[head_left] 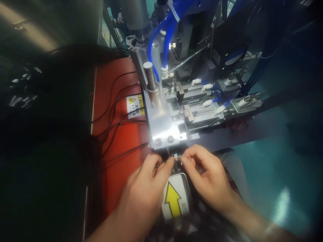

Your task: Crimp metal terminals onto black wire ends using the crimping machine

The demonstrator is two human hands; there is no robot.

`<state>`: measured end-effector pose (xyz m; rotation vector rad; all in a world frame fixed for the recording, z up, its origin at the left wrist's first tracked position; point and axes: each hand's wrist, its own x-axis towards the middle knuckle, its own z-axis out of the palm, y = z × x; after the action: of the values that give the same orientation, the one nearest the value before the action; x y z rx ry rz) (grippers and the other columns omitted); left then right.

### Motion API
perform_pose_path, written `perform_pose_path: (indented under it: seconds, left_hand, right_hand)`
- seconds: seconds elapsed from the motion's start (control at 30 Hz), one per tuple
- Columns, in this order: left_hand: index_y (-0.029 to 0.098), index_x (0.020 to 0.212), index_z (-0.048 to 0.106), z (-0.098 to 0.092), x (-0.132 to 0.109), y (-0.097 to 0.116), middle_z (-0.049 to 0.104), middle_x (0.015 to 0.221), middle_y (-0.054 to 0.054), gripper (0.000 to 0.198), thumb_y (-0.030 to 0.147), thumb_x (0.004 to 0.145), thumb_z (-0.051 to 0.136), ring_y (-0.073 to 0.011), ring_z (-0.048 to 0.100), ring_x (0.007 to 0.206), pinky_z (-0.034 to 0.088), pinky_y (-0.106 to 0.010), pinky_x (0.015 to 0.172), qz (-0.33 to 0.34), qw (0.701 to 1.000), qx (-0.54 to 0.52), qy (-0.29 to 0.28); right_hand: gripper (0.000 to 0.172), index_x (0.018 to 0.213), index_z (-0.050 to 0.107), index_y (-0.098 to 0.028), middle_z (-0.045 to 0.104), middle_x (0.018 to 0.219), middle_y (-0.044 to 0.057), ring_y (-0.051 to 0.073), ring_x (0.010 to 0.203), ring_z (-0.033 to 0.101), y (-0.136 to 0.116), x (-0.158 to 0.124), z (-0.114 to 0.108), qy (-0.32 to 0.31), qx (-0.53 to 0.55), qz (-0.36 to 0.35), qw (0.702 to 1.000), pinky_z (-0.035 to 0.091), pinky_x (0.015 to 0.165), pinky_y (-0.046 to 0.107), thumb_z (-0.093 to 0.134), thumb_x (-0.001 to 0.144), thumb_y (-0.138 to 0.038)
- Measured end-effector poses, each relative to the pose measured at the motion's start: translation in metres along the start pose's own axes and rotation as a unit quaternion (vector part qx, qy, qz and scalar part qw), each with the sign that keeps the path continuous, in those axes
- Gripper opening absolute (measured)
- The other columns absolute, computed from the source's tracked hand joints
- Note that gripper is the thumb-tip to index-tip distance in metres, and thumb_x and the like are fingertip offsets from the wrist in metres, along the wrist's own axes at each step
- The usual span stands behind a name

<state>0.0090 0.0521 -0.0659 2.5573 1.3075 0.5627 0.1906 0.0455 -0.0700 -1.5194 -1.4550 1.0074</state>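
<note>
My left hand (146,188) is pinched on a thin dark wire that runs toward a tiny part (176,156) at the front of a metal machine block (164,127). My right hand (207,174) meets it from the right, thumb and forefinger pinched at the same small part. The part is too small to name. Just below the fingertips lies a white label with a yellow arrow (175,198) pointing up toward the machine.
A steel cylinder rod (151,82) and blue air hoses (161,37) rise behind the block. An orange panel (118,134) with black cables and a yellow warning sticker (135,106) lies to the left. Pneumatic slides (217,107) extend right. Teal floor shows at the right.
</note>
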Motion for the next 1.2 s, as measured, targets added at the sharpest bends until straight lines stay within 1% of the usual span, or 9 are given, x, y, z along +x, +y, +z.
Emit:
perform_pose_path:
  seconds: [0.1, 0.17, 0.27, 0.43, 0.63, 0.7, 0.93, 1.07, 1.2]
  left_hand:
    - [0.024, 0.12, 0.056, -0.001, -0.001, 0.0, 0.057, 0.088, -0.003, 0.03, 0.021, 0.095, 0.039, -0.0124, 0.057, 0.067, 0.047, -0.019, 0.054, -0.01, 1.0, 0.002, -0.001]
    - [0.024, 0.12, 0.056, -0.001, 0.0, 0.0, 0.057, 0.089, -0.004, 0.03, 0.02, 0.094, 0.04, -0.0123, 0.057, 0.067, 0.048, -0.019, 0.054, -0.005, 1.0, 0.005, -0.008]
    - [0.022, 0.12, 0.057, -0.003, 0.002, 0.0, 0.058, 0.09, -0.004, 0.032, 0.017, 0.093, 0.04, -0.0122, 0.057, 0.067, 0.048, -0.019, 0.055, 0.005, 1.0, 0.008, -0.005]
    - [0.022, 0.117, 0.058, -0.003, 0.004, 0.001, 0.058, 0.088, -0.004, 0.03, 0.019, 0.094, 0.039, -0.0115, 0.055, 0.064, 0.047, -0.019, 0.054, 0.006, 1.0, 0.011, 0.008]
    - [0.02, 0.115, 0.059, -0.003, 0.005, 0.001, 0.056, 0.086, -0.004, 0.03, 0.015, 0.094, 0.039, -0.0103, 0.053, 0.061, 0.046, -0.018, 0.053, 0.006, 1.0, 0.006, 0.008]
    - [0.019, 0.116, 0.059, -0.004, 0.005, 0.001, 0.056, 0.086, -0.004, 0.03, 0.015, 0.093, 0.039, -0.0106, 0.053, 0.062, 0.046, -0.018, 0.054, 0.008, 1.0, 0.001, 0.004]
    - [0.018, 0.115, 0.059, -0.003, 0.005, 0.002, 0.055, 0.085, -0.004, 0.029, 0.016, 0.093, 0.04, -0.0114, 0.054, 0.061, 0.047, -0.02, 0.052, 0.009, 1.0, 0.002, 0.012]
    - [0.018, 0.114, 0.06, -0.005, 0.007, 0.002, 0.056, 0.085, -0.004, 0.033, 0.01, 0.091, 0.038, -0.0107, 0.054, 0.059, 0.047, -0.019, 0.051, 0.011, 1.0, 0.013, 0.014]
    - [0.02, 0.116, 0.061, -0.008, 0.005, 0.001, 0.058, 0.089, -0.004, 0.032, 0.013, 0.092, 0.042, -0.011, 0.058, 0.063, 0.049, -0.019, 0.054, 0.003, 1.0, -0.004, -0.01]
  right_hand:
    - [0.017, 0.077, 0.052, -0.02, 0.045, 0.056, -0.005, 0.011, 0.048, 0.041, -0.001, 0.002, 0.002, -0.049, 0.084, 0.141, 0.985, 0.034, 0.043, 0.024, 0.052, 0.09, -0.031]
    - [0.017, 0.075, 0.052, -0.02, 0.046, 0.057, -0.004, 0.011, 0.048, 0.043, -0.002, 0.003, 0.002, -0.038, 0.067, 0.132, 0.988, 0.035, 0.044, 0.024, 0.053, 0.089, -0.03]
    - [0.015, 0.073, 0.056, -0.019, 0.054, 0.067, 0.0, 0.013, 0.057, 0.05, -0.003, 0.003, -0.003, 0.002, -0.021, 0.046, 0.999, 0.04, 0.053, 0.025, 0.055, 0.086, -0.025]
    - [0.018, 0.089, 0.064, -0.019, 0.061, 0.07, 0.001, 0.012, 0.053, 0.052, -0.001, 0.008, -0.006, -0.028, 0.079, 0.146, 0.986, 0.039, 0.045, 0.023, 0.054, 0.089, -0.033]
    - [0.018, 0.075, 0.065, -0.016, 0.06, 0.063, 0.001, 0.013, 0.057, 0.054, -0.007, 0.019, 0.003, -0.003, 0.181, 0.21, 0.961, 0.044, 0.051, 0.024, 0.067, 0.077, -0.033]
    - [0.017, 0.074, 0.064, -0.016, 0.061, 0.064, 0.0, 0.013, 0.055, 0.053, -0.008, 0.018, 0.005, 0.003, 0.193, 0.21, 0.959, 0.043, 0.05, 0.024, 0.069, 0.075, -0.032]
    - [0.012, 0.078, 0.059, -0.018, 0.054, 0.063, -0.002, 0.011, 0.055, 0.048, -0.005, 0.008, 0.007, 0.006, 0.11, 0.111, 0.988, 0.039, 0.052, 0.023, 0.058, 0.085, -0.027]
    - [0.018, 0.073, 0.058, -0.015, 0.051, 0.06, -0.003, 0.009, 0.053, 0.045, -0.006, 0.015, 0.005, -0.025, 0.197, 0.22, 0.955, 0.036, 0.05, 0.022, 0.062, 0.081, -0.03]
    - [0.028, 0.066, 0.054, -0.016, 0.035, 0.048, -0.009, 0.005, 0.043, 0.025, -0.004, 0.023, 0.002, -0.09, 0.318, 0.306, 0.893, 0.019, 0.042, 0.019, 0.067, 0.076, -0.038]
